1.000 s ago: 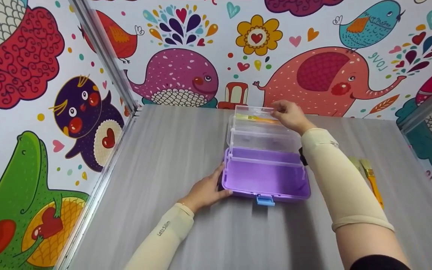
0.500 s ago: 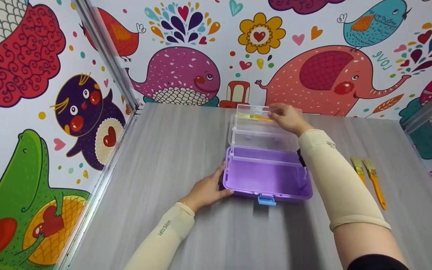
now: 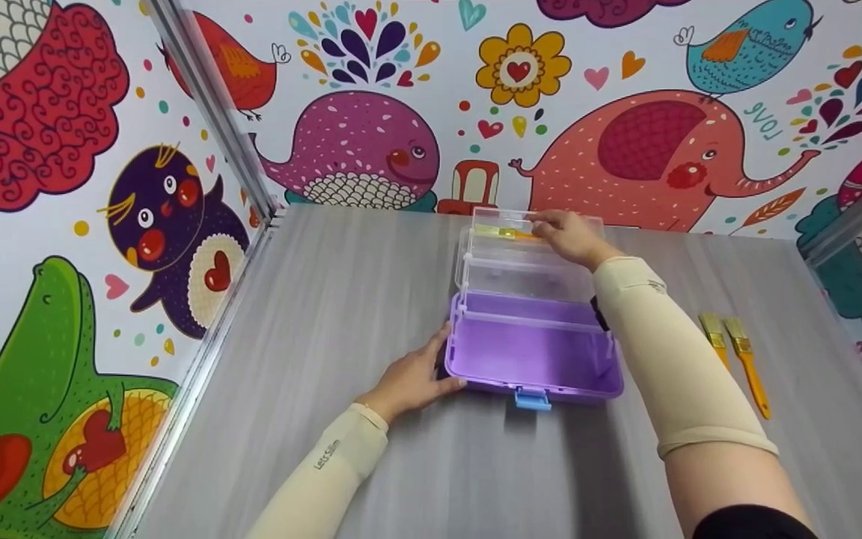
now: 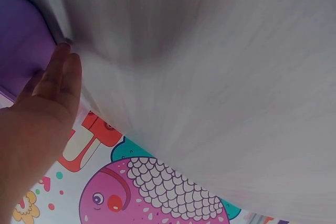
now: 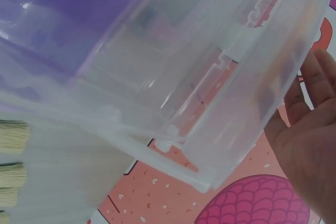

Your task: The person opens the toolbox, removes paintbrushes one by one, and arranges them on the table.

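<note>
A purple plastic box (image 3: 528,355) with a blue latch (image 3: 532,400) stands open, its clear stepped trays (image 3: 532,281) folded out to the back. One yellow-handled paintbrush (image 3: 506,233) lies in the topmost clear tray (image 5: 241,119). My left hand (image 3: 408,383) rests against the box's left side, thumb at the front corner. In the left wrist view its fingers (image 4: 52,77) lie nearly straight along the purple wall. My right hand (image 3: 573,238) pinches the far rim of the top tray with bent fingers, covering the brush's handle end. The right wrist view shows the fingers (image 5: 315,77) beside that rim.
Two more yellow-handled paintbrushes (image 3: 749,367) lie on the grey table (image 3: 326,299), right of the box and beside my right forearm. Cartoon-printed walls (image 3: 371,150) stand close behind the box and to the left, with a metal corner rail (image 3: 210,105).
My right hand has lowered slightly and moved left along the top tray's far rim. The left hand stays against the box. The brushes on the table have come out from behind the forearm.
</note>
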Available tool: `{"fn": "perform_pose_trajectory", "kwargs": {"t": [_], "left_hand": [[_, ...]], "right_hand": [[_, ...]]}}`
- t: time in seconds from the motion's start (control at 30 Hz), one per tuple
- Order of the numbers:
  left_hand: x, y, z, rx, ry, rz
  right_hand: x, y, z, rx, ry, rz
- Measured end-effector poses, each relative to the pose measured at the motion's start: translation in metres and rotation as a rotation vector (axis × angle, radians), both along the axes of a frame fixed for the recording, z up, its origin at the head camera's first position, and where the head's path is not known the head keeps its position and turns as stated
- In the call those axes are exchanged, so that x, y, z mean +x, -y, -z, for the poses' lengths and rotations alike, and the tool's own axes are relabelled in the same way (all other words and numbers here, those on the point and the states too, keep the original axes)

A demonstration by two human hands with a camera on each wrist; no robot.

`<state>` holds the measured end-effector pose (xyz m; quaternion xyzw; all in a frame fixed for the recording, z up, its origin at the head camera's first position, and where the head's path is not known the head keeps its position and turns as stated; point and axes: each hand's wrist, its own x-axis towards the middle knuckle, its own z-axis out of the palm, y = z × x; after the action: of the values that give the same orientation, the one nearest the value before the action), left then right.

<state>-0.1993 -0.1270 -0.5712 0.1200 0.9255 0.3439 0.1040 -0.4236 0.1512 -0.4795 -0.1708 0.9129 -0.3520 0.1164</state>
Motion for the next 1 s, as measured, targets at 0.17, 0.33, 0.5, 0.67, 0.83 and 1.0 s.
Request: {"fn": "perform_pose_trajectory", "kwargs": {"t": [0.17,0.33,0.5,0.67,0.83,1.0], "left_hand": [[-0.0006,0.0005,-0.0001,0.008,-0.017,0.004],[-0.0018,0.0011,-0.0001,0.008,-0.034,0.01],[-0.0015,-0.0001,-0.0006,0.014,-0.022,0.011],[-0.002,-0.0013,-0.001,0.005,-0.015,0.011],[-0.0024,-0.0006,-0.001,-0.003,-0.018,0.008],[-0.0011,0.0007,-0.0006,-0.001,-0.014,0.009]], "right_hand": [[0.0011,0.0027,-0.0006,0.014,-0.063,-0.025],[-0.0003,0.005,-0.0001,0.059,-0.115,-0.028],[-0.0013,0.0046,-0.0021,0.086,-0.069,-0.008],[-0.0014,0.0059,-0.0056,0.133,-0.064,0.008],[-0.0021,0.009,-0.0051,0.169,-0.101,-0.031],[-0.0024,0.0092,-0.004,0.154,-0.082,-0.043]]}}
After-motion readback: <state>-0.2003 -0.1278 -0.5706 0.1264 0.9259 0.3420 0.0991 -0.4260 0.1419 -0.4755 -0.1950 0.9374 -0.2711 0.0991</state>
